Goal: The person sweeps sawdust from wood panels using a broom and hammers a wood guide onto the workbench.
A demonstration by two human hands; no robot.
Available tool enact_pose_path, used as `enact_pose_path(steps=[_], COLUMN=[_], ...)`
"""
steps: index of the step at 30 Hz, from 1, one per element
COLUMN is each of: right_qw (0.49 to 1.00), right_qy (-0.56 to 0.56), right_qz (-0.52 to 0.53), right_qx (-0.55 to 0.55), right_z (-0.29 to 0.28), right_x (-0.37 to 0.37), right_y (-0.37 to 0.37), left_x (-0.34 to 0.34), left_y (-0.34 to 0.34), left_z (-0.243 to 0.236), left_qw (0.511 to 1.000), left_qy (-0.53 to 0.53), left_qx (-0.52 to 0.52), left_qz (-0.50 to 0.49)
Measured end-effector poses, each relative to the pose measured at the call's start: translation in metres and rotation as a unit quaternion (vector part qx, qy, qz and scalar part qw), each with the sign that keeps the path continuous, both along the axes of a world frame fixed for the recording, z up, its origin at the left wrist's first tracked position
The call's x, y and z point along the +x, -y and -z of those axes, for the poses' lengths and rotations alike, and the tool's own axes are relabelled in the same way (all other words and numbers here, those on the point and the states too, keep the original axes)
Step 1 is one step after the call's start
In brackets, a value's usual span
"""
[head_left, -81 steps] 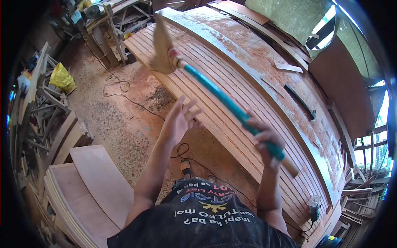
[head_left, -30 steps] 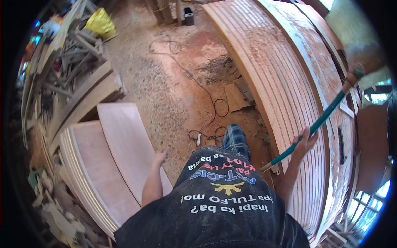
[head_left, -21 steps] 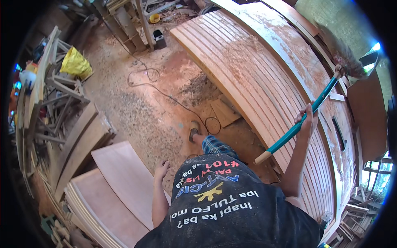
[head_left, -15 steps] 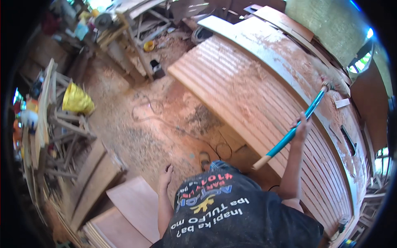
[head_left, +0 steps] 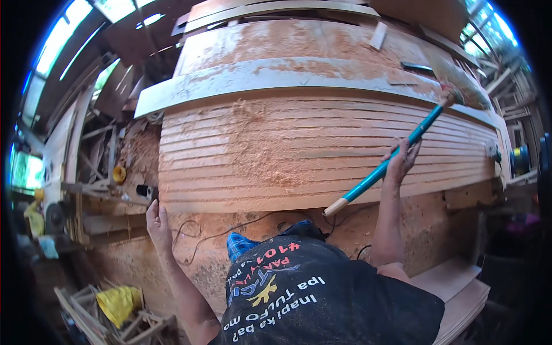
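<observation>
A broom (head_left: 371, 179) with a teal handle and a pale wooden tip slants across the front of a wide row of wooden slats (head_left: 322, 172). My right hand (head_left: 401, 161) is wrapped round the handle's middle. The broom's head end lies far right, over a long pale board (head_left: 259, 77) and the sawdust behind it; its fibres are blurred. My left hand (head_left: 160, 225) holds nothing, its fingers extended close to the slats' near left corner. I cannot tell whether it touches the wood. Reddish sawdust (head_left: 259, 155) is heaped on the slats' left half.
A dark bar-shaped tool (head_left: 417, 68) and a small pale wood offcut (head_left: 378, 35) lie behind the long board. A cord (head_left: 198, 244) trails over the dusty floor. Stacked sheets (head_left: 460, 293) stand lower right; a yellow sack (head_left: 119, 305) rests on timber frames lower left.
My view and body have turned right, so the slats now lie straight across in front of me. My left hand has risen toward their near left corner. My right hand keeps the broom.
</observation>
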State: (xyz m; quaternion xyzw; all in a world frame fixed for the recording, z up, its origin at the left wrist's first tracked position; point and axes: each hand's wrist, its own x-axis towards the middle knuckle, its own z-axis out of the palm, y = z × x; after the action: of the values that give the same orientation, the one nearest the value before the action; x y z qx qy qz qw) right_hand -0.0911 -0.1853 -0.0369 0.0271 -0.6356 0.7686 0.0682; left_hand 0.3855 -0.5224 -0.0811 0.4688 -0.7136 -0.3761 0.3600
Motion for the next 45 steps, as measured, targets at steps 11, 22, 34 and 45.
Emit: enact_pose_path(steps=[11, 22, 34, 45], right_qw=[0.956, 0.897, 0.730, 0.961], right_qy=[0.171, 0.279, 0.092, 0.136], right_qz=[-0.029, -0.225, -0.585, -0.152], right_qx=[0.236, 0.259, 0.340, 0.185], right_z=[0.001, -0.074, -0.021, -0.080], right_x=[0.089, 0.340, 0.394, 0.336], right_y=[-0.062, 0.112, 0.236, 0.132], left_x=[-0.015, 0.042, 0.076, 0.329], left_y=[0.075, 0.160, 0.186, 0.166], left_z=[0.000, 0.017, 0.083, 0.185], left_qw=[0.939, 0.938, 0.902, 0.796], left_qy=[0.278, 0.116, 0.112, 0.402], left_qx=[-0.133, 0.089, 0.235, 0.450], left_qz=[0.155, 0.313, 0.344, 0.046])
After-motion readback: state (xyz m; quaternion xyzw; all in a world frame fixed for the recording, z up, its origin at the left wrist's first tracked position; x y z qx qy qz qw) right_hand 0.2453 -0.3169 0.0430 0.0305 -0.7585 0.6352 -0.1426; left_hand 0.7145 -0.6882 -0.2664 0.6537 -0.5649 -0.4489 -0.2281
